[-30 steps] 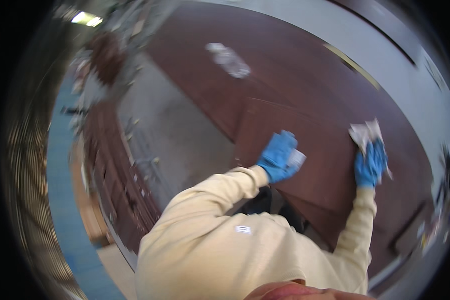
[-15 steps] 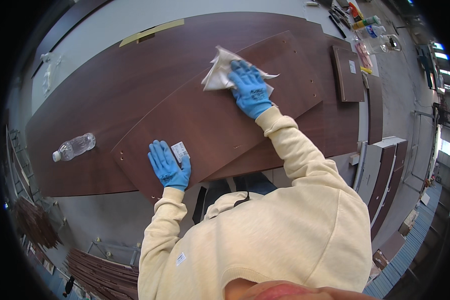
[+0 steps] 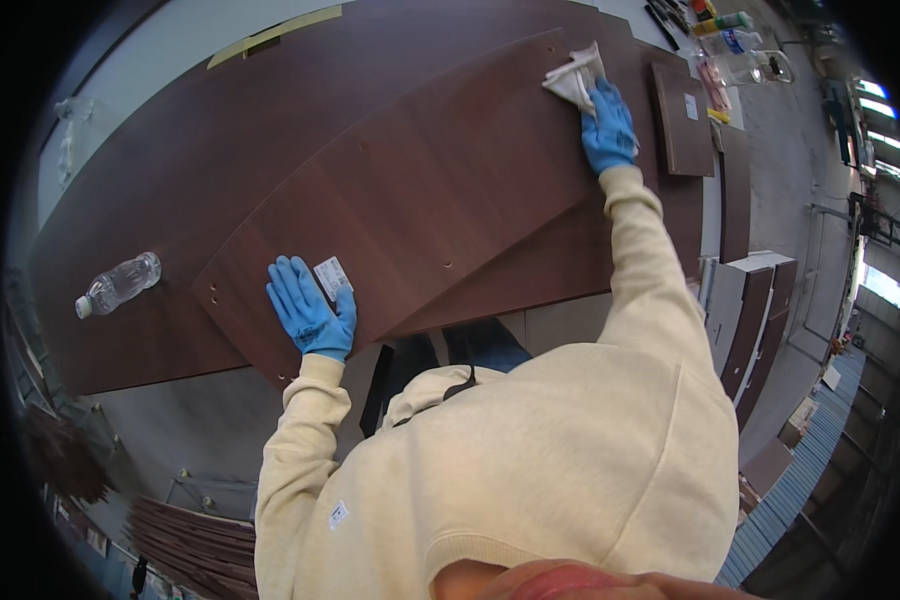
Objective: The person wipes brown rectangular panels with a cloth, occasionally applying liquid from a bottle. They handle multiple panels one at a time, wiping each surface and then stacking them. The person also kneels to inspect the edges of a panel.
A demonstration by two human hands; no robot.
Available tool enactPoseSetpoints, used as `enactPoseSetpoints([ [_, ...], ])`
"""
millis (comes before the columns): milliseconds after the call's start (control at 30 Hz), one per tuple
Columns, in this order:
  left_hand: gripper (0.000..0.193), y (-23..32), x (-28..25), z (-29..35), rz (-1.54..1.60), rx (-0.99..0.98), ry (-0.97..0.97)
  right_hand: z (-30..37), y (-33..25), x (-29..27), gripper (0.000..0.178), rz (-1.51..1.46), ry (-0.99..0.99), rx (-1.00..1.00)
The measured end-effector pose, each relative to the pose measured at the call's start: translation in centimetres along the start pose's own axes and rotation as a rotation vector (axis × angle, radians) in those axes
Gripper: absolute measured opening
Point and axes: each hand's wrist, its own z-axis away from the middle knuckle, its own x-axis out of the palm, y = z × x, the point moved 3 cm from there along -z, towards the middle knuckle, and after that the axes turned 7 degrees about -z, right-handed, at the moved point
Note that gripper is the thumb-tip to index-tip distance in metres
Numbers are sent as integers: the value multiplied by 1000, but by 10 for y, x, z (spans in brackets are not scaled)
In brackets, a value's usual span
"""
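Observation:
A dark brown wooden panel [image 3: 440, 175] with small drilled holes lies at a slant on top of a larger brown board [image 3: 300, 110]. My left hand [image 3: 310, 305], in a blue glove, rests flat on the panel's near left part, fingers spread. Beside its thumb is a white label [image 3: 333, 278] stuck to the wood. At the panel's far right end, my right hand [image 3: 608, 130], gloved alike, presses a crumpled white cloth [image 3: 574, 82] onto the surface. Its fingers lie over the cloth, which sticks out past them to the left.
A clear plastic bottle [image 3: 120, 284] lies on the board at left. On the right sits a small brown panel [image 3: 685, 120] with a label. Bottles [image 3: 735, 42] and tools stand beyond it. Yellow tape [image 3: 275, 36] runs along the far edge. Stacked brown boards [image 3: 195, 540] are at lower left.
My right hand has slid the cloth rightward along the panel to its far right end, the arm stretching out. My left hand stays flat beside the label. The whole view has shifted slightly.

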Motion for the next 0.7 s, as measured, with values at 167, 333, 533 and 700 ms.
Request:
enactPoseSetpoints([
  [167, 88, 3, -2, -1, -17, 24, 32, 37, -191, 11, 47, -178, -48, 33],
  [333, 89, 0, 3, 1, -17, 44, 95, 72, -326, 30, 49, -361, -219, -250],
  [533, 89, 6, 5, -4, -7, 53, 58, -37, -38, 2, 25, -53, 91, 167],
  [700, 88, -1, 1, 4, -44, 20, 27, 16, -189, 34, 35, -56, -168, 222],
])
